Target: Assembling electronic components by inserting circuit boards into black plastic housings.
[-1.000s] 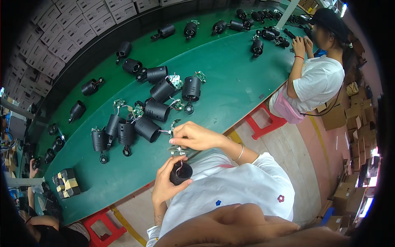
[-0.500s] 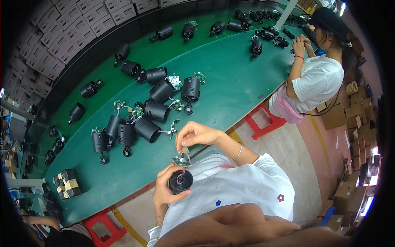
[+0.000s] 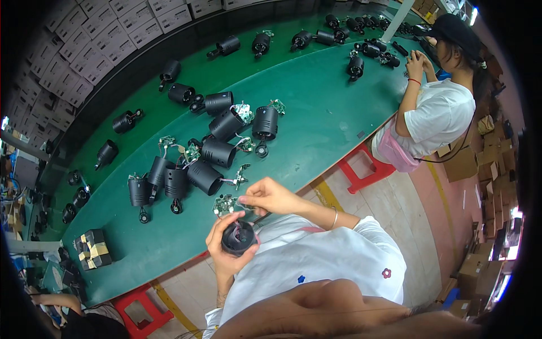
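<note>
My left hand (image 3: pixel 224 263) is wrapped round a small black cylindrical housing (image 3: pixel 237 239), whose open end faces up. Reddish wires show inside it. Just above its rim is a green circuit board (image 3: pixel 224 204) with white and metal parts, close to my left fingertips. My right hand (image 3: pixel 275 195) pinches at the board's right edge, where a thin wire also shows; the fingers partly hide the grip. Beyond my hands, several black housings lie grouped on the green table, with boards hanging from them on wires. The nearest housing (image 3: pixel 205 177) has a small board (image 3: pixel 241 177) beside it.
The green table (image 3: pixel 316 121) curves away to the right, where a co-worker (image 3: pixel 443 107) handles something small. More housings line a darker green strip (image 3: pixel 195 65) behind. A black box with yellow tape (image 3: pixel 92 249) stands at left. Red stools (image 3: pixel 364 169) and cardboard boxes (image 3: pixel 460 164) are about.
The circuit board has swung left and up from over the housing, and more of its face shows. My left hand has shifted slightly left with the housing; my right hand has lowered slightly.
</note>
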Motion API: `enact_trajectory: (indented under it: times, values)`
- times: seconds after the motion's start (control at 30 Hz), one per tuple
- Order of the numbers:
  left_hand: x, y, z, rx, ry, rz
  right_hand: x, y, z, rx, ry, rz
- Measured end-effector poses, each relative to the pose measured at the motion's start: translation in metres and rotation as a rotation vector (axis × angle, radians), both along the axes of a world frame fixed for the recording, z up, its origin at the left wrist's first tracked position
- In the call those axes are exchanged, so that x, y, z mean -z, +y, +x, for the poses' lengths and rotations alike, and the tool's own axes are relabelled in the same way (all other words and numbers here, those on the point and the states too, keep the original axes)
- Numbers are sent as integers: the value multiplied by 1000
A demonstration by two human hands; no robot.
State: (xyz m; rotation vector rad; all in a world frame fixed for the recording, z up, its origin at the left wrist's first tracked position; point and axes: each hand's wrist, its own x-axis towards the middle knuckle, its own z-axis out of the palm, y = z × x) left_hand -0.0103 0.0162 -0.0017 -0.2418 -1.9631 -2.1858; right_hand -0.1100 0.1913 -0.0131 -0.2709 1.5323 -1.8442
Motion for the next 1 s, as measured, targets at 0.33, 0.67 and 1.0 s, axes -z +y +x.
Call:
enact_trajectory:
  times: [0.33,0.67,1.0]
  values:
    - [-4,-4,-8,54,-52,-89,-53,32,-1,435,309,143]
    - [8,3,3,311,-251,677,-19,1,-19,191,126,-450]
    - [28,4,2,531,-288,982,7,-15,-15,61,323,-611]
